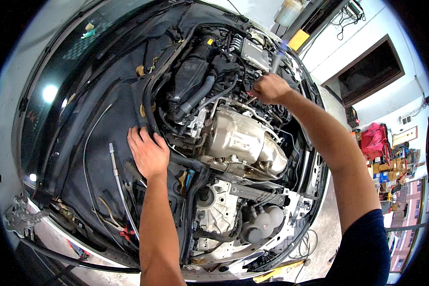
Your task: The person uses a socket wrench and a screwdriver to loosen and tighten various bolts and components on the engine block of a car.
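Now the right hand (270, 89) is up over the big black and silver car engine (229, 71). Its grip is curled tight, like a fist, around a long grey metal tool (277, 61). One end of the tool pokes up past the hand and looks blurry. I cannot tell what its low end touches. A dark blue sleeve (367, 243) covers the top of the right arm.

The left hand (148, 150) lies palm down on the wide black cover (100, 157) by the car's front glass (57, 90). Its fingers are stretched out a little, and its grip has hold of nothing. The thumb is near the thick black rubber strip (148, 95) along the edge of the engine.

Just beside the left arm, a long shiny metal rod (117, 172) and a small grey metal wrench (130, 188) lie on the cover. A thin grey bendy cable (85, 157) is farther left.

Between the arms sits a big round silver metal shield (238, 136). A bumpy black hose (198, 95) is near it. Lower down there is a round white plastic tank (274, 217) with a black cap (252, 234).
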The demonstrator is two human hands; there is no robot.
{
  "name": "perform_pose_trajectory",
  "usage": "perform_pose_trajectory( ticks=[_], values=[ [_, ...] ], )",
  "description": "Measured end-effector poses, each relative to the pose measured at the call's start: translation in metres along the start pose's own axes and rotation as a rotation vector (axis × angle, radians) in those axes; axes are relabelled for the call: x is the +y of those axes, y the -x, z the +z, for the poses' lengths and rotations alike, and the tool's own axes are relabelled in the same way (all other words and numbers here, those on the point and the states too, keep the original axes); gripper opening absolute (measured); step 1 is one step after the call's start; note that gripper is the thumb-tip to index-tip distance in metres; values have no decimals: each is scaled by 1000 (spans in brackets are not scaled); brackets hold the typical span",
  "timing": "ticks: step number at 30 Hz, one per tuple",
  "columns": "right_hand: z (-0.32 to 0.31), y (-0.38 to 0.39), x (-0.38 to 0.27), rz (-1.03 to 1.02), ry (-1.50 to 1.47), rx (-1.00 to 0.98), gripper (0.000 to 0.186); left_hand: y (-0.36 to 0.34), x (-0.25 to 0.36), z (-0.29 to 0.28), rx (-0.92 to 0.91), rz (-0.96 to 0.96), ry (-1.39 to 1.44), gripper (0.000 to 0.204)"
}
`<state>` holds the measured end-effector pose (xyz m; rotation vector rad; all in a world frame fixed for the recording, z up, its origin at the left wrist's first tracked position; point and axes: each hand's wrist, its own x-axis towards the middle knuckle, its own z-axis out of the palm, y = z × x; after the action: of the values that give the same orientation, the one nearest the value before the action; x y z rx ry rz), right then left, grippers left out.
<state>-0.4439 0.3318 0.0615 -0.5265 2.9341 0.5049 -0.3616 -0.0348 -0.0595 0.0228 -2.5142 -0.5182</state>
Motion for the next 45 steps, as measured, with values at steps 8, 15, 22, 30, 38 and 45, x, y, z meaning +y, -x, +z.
perform_pose_trajectory(
  ticks=[8,15,22,30,38,45],
  values=[
    [23,15,7,813,-479,-37,52,2,5,-2,-24,-3,-15,33],
    [9,38,20,-30,23,-59,34,0,3,2,2,12,-29,33],
    [22,26,14,886,-548,-37,51,2,2,2,6,22,-21,33],
    [-16,25,-17,238,-90,-27,45,6,1,3,16,12,-49,33],
    [-4,-2,-13,847,-444,4,32,-1,2,1,-15,17,-76,34],
    [-23,-1,-40,363,-275,-12,37,0,-1,2,-14,15,-88,33]
  ],
)
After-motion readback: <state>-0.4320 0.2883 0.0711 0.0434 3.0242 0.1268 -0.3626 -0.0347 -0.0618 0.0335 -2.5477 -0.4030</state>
